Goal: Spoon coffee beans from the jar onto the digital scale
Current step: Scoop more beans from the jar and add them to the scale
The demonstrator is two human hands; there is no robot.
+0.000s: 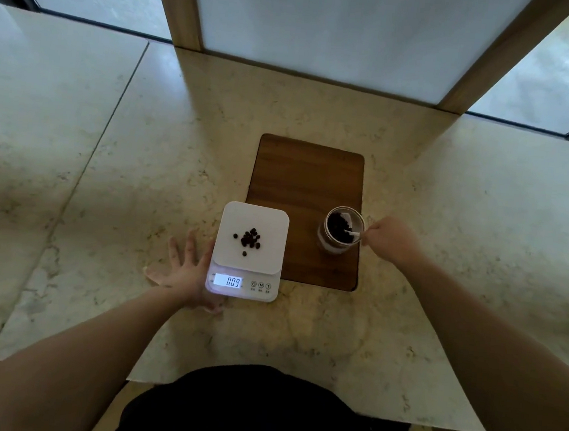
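A white digital scale [268, 224] sits on the marble counter, its lit display reading 009. A small pile of dark coffee beans [250, 240] lies on its platform. To its right a glass jar [342, 230] with coffee beans inside stands on a wooden board [307, 176]. My right hand [389, 240] holds a white spoon [352, 230] whose bowl is down inside the jar among the beans. My left hand [185, 272] lies flat on the counter, fingers spread, touching the scale's left side.
The marble counter [108, 165] stretches wide to the left and right. A wood-framed white panel [327, 30] rises behind the board, with windows on both sides. The counter's front edge runs just before my body.
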